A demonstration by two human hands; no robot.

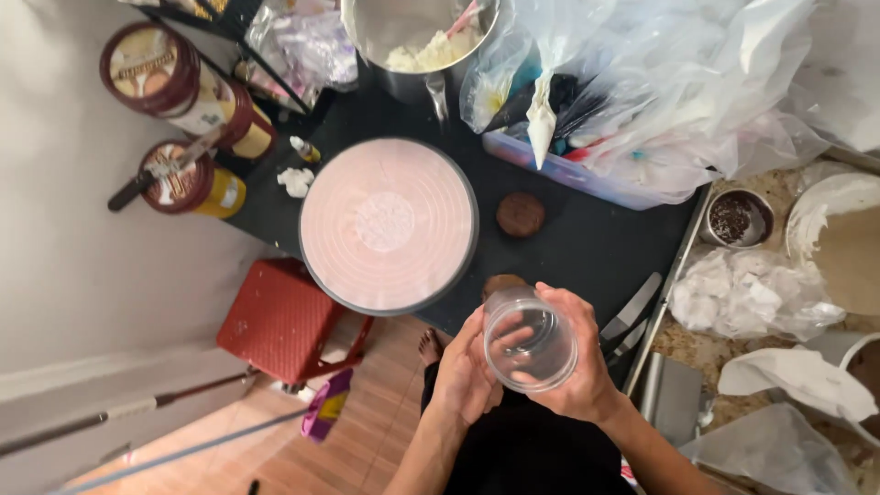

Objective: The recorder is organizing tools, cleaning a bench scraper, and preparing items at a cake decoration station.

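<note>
At the upper left of the frame, three lidded tubs [149,66] are stacked against the wall, with a dark-handled tool [165,170] laid across the lowest one. Below them, a red stool [280,319] is seen on the wooden floor, beside a long-handled broom [183,403].

At the centre, a round cake [388,225] coated in smooth pale pink icing is set on the black worktop [587,243]. The coating appears complete and even; no decoration is visible on top, so the finishing is judged to be outstanding. A metal bowl [417,37] with white cream is placed behind the cake, at the top edge. A brown cookie [520,214] lies just right of the cake, and a second one [502,284] is partly hidden behind the cup.

At the lower centre, a clear plastic cup [530,339] is held above the worktop edge, its mouth turned toward the camera, and it appears empty. The left hand [463,371] is pressed against its side, and the fingers of the right hand [573,353] are wrapped round it.

At the right, a filled piping bag [543,115] rests among plastic bags in a clear bin [568,174], and a small bowl of chocolate pieces [738,218] stands farther right
</note>
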